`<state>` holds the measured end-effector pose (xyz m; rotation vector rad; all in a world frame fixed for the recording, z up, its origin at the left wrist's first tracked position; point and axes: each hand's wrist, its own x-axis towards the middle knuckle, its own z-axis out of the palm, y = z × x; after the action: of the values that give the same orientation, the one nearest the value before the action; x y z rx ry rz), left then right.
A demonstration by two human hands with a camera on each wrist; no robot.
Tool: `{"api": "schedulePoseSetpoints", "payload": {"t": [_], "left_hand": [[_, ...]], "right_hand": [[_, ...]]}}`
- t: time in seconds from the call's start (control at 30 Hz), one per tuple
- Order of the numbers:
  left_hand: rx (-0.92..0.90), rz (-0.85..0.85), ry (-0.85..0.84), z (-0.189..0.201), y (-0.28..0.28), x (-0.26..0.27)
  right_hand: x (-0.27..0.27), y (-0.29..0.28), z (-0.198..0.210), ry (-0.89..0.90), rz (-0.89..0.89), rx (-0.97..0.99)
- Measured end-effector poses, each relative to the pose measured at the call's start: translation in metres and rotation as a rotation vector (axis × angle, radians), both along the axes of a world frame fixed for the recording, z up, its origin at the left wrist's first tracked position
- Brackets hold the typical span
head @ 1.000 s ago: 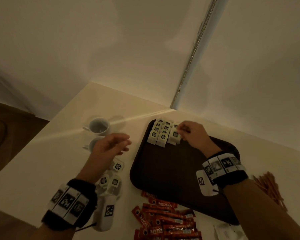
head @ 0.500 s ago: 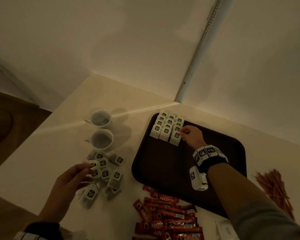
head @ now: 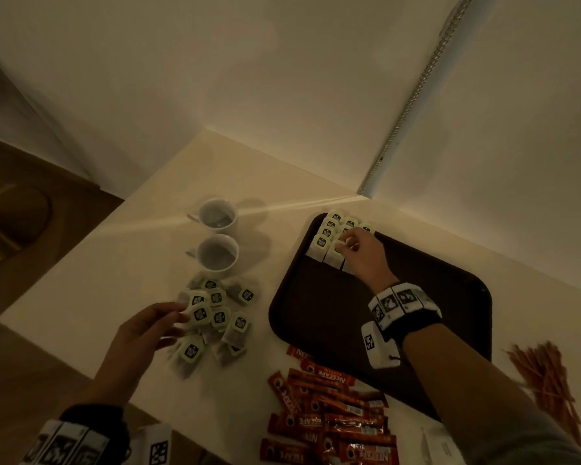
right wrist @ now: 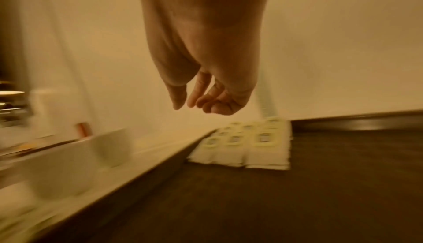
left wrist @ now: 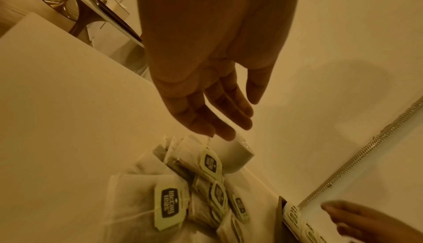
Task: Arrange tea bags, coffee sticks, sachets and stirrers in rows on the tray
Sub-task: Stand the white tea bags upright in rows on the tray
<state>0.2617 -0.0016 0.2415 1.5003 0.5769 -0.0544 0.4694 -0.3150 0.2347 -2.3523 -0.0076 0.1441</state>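
Observation:
Tea bags (head: 326,243) with pale tags lie in neat rows in the far left corner of the dark brown tray (head: 332,313). My right hand (head: 344,241) hovers over these rows, fingers loosely curled and holding nothing. The blurred right wrist view shows this hand (right wrist: 196,103) above the rows (right wrist: 251,143) and the tray (right wrist: 297,201). A loose pile of tea bags (head: 220,315) lies on the table left of the tray. My left hand (head: 178,317) reaches it with straight fingers, fingertips at one tag. In the left wrist view the hand (left wrist: 228,120) is spread above the pile (left wrist: 171,207).
Two white cups (head: 217,214) (head: 218,253) stand behind the loose pile. Red coffee sticks (head: 329,417) lie heaped at the tray's near edge. Wooden stirrers (head: 544,377) lie right of the tray. White sachets (head: 440,444) show at the bottom right. Walls meet just behind the table.
My left hand has come down from beside the cups to the loose tea bag pile. My right hand has stayed at the rows, shifting a little left over them.

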Motion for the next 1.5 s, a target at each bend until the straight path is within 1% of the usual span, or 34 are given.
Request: {"api": "schedulePoseSetpoints", "payload": {"t": [0.07, 0.13, 0.17, 0.2, 0.23, 0.3, 0.37, 0.4, 0.47, 0.6, 0.67, 0.77, 0.83, 0.93, 1.03, 1.1, 1.2, 1.23, 1.27, 1.37, 1.43, 1.5], "left_hand": [[0.053, -0.011, 0.027, 0.000, -0.002, -0.001], [0.172, -0.061, 0.040, -0.004, -0.004, -0.002], [0.279, -0.108, 0.044, -0.009, -0.004, -0.003], [0.406, -0.160, 0.054, -0.014, -0.003, -0.004], [0.531, -0.207, 0.076, -0.019, -0.003, -0.005], [0.723, -0.283, 0.190, -0.030, -0.003, -0.008], [0.854, -0.361, 0.346, -0.041, -0.005, -0.010], [0.890, -0.391, 0.403, -0.046, -0.007, -0.012], [0.923, -0.407, 0.443, -0.057, -0.009, -0.014], [0.964, -0.401, 0.434, -0.069, -0.011, -0.018], [0.976, -0.399, 0.419, -0.073, -0.008, -0.019], [0.986, -0.370, 0.371, -0.071, -0.006, -0.018], [0.963, -0.347, 0.351, -0.064, -0.007, -0.018], [0.906, -0.291, 0.307, -0.050, -0.008, -0.018], [0.781, -0.259, 0.180, -0.039, -0.009, -0.014], [0.590, -0.228, 0.143, -0.033, -0.009, -0.008], [0.139, -0.107, 0.142, -0.021, -0.011, 0.000], [0.032, -0.070, 0.131, -0.016, -0.012, 0.002], [-0.036, -0.045, 0.116, -0.011, -0.014, 0.004], [-0.150, -0.045, 0.062, 0.003, -0.017, 0.010], [-0.205, -0.077, 0.067, 0.009, -0.019, 0.017], [-0.215, -0.163, 0.103, 0.018, -0.025, 0.027]], "right_hand": [[-0.033, 0.034, 0.007, 0.005, 0.338, -0.018], [-0.068, 0.065, 0.002, 0.062, 0.701, -0.120], [-0.084, 0.079, -0.003, 0.098, 0.827, -0.197], [-0.097, 0.093, -0.008, 0.132, 0.888, -0.269], [-0.107, 0.104, -0.014, 0.151, 0.887, -0.314], [-0.121, 0.121, -0.025, 0.152, 0.807, -0.340], [-0.128, 0.133, -0.035, 0.129, 0.747, -0.380], [-0.131, 0.137, -0.039, 0.120, 0.731, -0.403], [-0.137, 0.143, -0.045, 0.115, 0.717, -0.444], [-0.146, 0.145, -0.050, 0.156, 0.714, -0.532], [-0.149, 0.144, -0.053, 0.165, 0.706, -0.527], [-0.152, 0.143, -0.054, 0.115, 0.700, -0.497], [-0.153, 0.143, -0.056, 0.107, 0.702, -0.472], [-0.153, 0.140, -0.057, 0.175, 0.695, -0.413], [-0.152, 0.136, -0.055, 0.198, 0.696, -0.370], [-0.151, 0.134, -0.055, 0.208, 0.694, -0.359], [-0.150, 0.131, -0.051, 0.230, 0.688, -0.337], [-0.149, 0.130, -0.048, 0.246, 0.692, -0.322], [-0.148, 0.129, -0.045, 0.265, 0.704, -0.304], [-0.138, 0.124, -0.022, 0.285, 0.727, -0.197], [-0.127, 0.121, 0.007, 0.277, 0.698, -0.044], [-0.116, 0.118, 0.042, 0.241, 0.709, 0.058]]}}
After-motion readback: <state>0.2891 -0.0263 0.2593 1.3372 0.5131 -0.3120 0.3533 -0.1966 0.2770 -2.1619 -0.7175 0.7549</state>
